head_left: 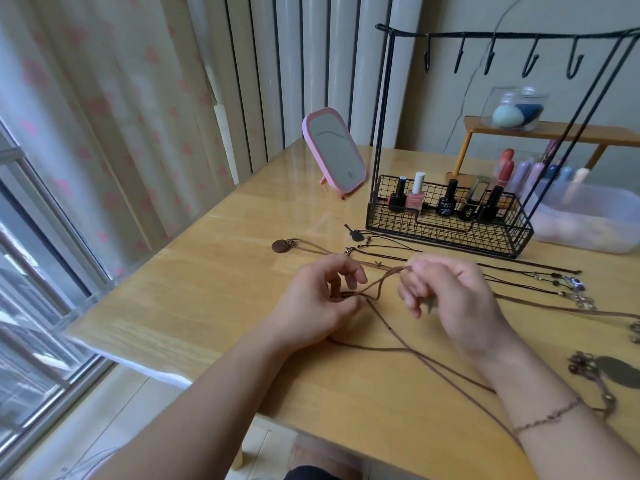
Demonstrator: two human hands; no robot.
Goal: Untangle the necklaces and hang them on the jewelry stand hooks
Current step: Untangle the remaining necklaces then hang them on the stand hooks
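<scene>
The untangling step is in hand, and none of the stand's hooks (530,65) is carrying a necklace yet.

Toward the table's (214,271) left edge, a round wooden pendant (279,245) is lying flat, its cord trailing rightward into the crossing strands. Just right of it, near the middle of the table, the left hand (323,306) is resting on the wood with its fingers curled, thumb and fingertips pinching a dark spot on the brown cord (377,282), probably a knot or crossing. From that pinch the cord is rising in a loop to the right hand (453,299), which is hovering above the table, its forefinger and thumb pinching the top of the loop while the other fingers are hanging half curled. The right hand looks slightly blurred, so its finer finger positions cannot be told.

Further right, more cords are running toward the table's right edge, ending in beaded clasps (571,289) and a flat oval pendant (620,370) near the front right corner. The black wire jewelry stand (446,220) is standing at the back right, bottles sitting in its basket.

The next move, as I judge it, is calling for drawing the loop through or apart while the left hand is anchoring the knot, gently, since the strands are overlapping and a hard pull could tighten them.
</scene>
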